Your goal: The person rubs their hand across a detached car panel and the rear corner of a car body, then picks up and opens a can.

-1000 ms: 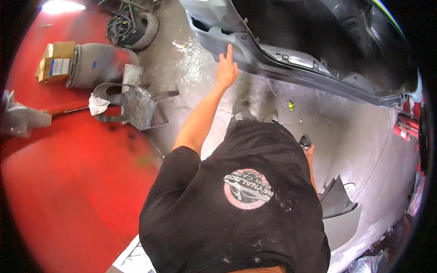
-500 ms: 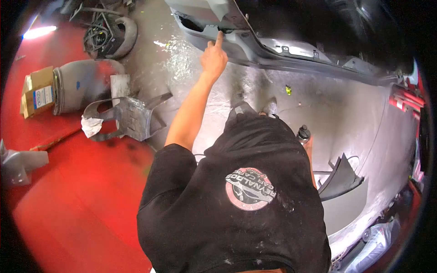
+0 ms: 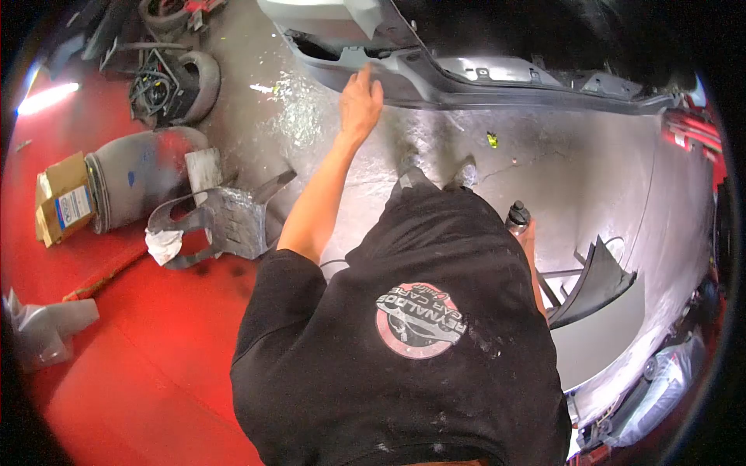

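My left hand [image 3: 360, 109] reaches forward with its fingers stretched out, holding nothing. Its fingertips are over the lower edge of a grey car door panel [image 3: 373, 76], and I cannot tell whether they touch it. Down by my right side, my right hand [image 3: 528, 234] is wrapped round a small dark bottle with a black cap [image 3: 517, 216]. Part of this hand is hidden behind the bottle and my black shirt [image 3: 388, 256].
A grey plastic chair [image 3: 233, 221] lies by a drum [image 3: 144, 175] and a cardboard box [image 3: 66, 200] at left. Grey body panels [image 3: 598, 326] stand at right. A yellow-green scrap [image 3: 492, 140] lies on the floor, and car parts [image 3: 175, 85] sit at upper left.
My left hand has drawn back slightly from the door panel, its pointing index finger now lower. The view has shifted a little. My right hand still holds the bottle.
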`<state>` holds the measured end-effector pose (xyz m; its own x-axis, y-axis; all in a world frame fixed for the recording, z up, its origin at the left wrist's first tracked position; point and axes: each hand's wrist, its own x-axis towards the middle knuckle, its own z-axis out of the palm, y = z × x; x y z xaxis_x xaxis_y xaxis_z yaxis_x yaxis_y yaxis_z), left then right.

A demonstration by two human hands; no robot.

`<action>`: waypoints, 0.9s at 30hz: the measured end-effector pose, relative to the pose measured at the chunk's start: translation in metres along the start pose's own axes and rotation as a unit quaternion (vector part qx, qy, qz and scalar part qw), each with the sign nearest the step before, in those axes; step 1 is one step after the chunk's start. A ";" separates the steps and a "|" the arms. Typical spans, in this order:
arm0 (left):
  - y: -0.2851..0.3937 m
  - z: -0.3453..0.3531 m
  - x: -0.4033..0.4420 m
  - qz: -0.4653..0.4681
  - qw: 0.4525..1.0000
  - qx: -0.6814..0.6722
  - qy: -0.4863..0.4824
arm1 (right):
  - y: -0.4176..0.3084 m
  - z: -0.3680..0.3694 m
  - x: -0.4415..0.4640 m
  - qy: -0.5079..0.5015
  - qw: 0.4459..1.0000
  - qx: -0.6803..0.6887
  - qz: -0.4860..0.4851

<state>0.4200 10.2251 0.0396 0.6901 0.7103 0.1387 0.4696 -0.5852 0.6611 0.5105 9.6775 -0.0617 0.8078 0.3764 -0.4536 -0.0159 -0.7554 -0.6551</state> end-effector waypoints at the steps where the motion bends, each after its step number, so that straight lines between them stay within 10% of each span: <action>1: 0.001 -0.001 0.004 -0.014 1.000 -0.013 0.006 | -0.026 -0.002 -0.007 0.003 1.000 -0.005 0.012; 14: 0.004 -0.011 0.002 0.017 0.979 0.134 -0.150 | -0.054 0.008 -0.032 0.029 0.996 -0.029 0.084; 18: -0.032 -0.013 0.007 -0.069 0.989 0.131 0.008 | -0.060 0.008 -0.039 0.034 0.995 -0.015 0.094; 27: 0.025 0.025 -0.014 0.180 0.971 0.152 -0.047 | -0.052 0.016 -0.043 0.021 0.993 -0.022 0.118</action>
<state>0.4356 10.1907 0.0361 0.8803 0.4078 0.2426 0.3194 -0.8873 0.3327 0.4667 9.7090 -0.0183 0.8086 0.1641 -0.5650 -0.1821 -0.8433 -0.5056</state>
